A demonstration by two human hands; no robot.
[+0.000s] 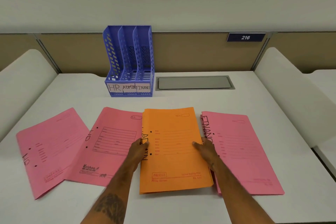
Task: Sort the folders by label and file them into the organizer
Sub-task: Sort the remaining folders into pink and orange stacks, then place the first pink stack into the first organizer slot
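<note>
An orange folder stack (174, 162) marked ADMIN lies at the table's front centre. My left hand (139, 148) grips its left edge, thumb on top, and my right hand (204, 148) grips its right edge the same way. Two pink folders marked HR lie to the left, one far left (52, 149) and one (111, 143) partly under the orange stack. A pink stack marked FINANCE (243, 152) lies to the right. The blue organizer (130, 63) stands at the back, its three slots labelled HR, ADMIN and FINANCE, all without folders.
A grey cable hatch (194, 82) is set into the white table (181, 102) right of the organizer. Beige partition panels run behind, with a blue plate reading 216 (245, 37). White curved dividers (23, 82) flank the desk on both sides.
</note>
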